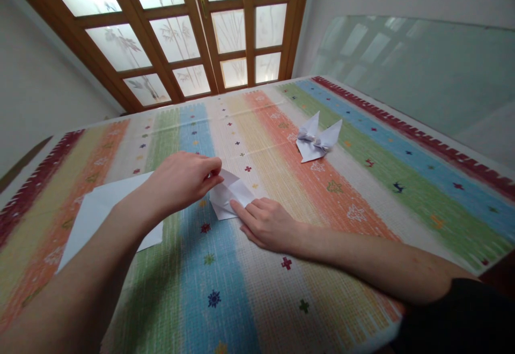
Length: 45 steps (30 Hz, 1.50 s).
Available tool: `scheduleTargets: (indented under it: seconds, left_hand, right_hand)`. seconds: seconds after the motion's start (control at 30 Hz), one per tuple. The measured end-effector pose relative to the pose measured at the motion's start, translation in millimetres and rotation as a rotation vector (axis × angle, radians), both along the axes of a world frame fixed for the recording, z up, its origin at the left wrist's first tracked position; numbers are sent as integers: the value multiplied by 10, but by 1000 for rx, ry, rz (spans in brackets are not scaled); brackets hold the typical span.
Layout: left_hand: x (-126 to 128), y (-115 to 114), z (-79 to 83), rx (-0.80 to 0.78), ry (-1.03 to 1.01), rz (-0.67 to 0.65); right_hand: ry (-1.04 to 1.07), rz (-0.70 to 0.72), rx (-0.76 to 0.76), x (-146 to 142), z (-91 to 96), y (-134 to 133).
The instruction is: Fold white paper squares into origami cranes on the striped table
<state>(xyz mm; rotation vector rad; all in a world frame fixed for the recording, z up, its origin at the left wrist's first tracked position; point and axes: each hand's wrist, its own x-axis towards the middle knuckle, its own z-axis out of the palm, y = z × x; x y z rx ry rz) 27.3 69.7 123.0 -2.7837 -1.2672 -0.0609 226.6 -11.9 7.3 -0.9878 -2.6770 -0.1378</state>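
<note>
A small piece of folded white paper (pixel 231 193) lies on the striped tablecloth in front of me, with crease lines across it. My left hand (pixel 191 178) pinches its upper left corner between thumb and bent fingers. On the lower right part of the paper, my right hand (pixel 267 221) rests with its fingers stretched out, pressing it against the cloth. Under my left forearm is a larger white sheet (pixel 102 209), partly hidden by the arm. To the upper right sits a folded white paper figure (pixel 317 138) with two pointed tips standing up.
The tablecloth (pixel 277 289) has coloured stripes and small printed motifs. Beyond the table's far edge stand wooden doors (pixel 217 37) with frosted panes. A pale glass panel (pixel 422 69) leans along the wall on the right.
</note>
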Motion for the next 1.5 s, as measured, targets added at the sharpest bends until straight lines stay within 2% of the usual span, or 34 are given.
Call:
scheduleTargets:
  seconds: [0.23, 0.53, 0.73, 0.9, 1.17, 1.5]
  left_hand:
    - [66, -172, -2, -44, -83, 108]
    - [85, -258, -336, 76, -486, 251]
    - [96, -261, -422, 77, -679, 336]
    - [76, -253, -479, 83, -739, 422]
    - [97, -290, -536, 138, -722, 366]
    - [100, -309, -534, 167, -738, 264]
  right_hand:
    - [-11, -11, -6, -1, 3, 2]
    - [-12, -12, -31, -9, 7, -2]
    - [-15, -19, -61, -13, 32, 0]
    - [21, -20, -102, -15, 25, 4]
    - [19, -26, -105, -23, 25, 2]
    - [17, -26, -50, -28, -3, 4]
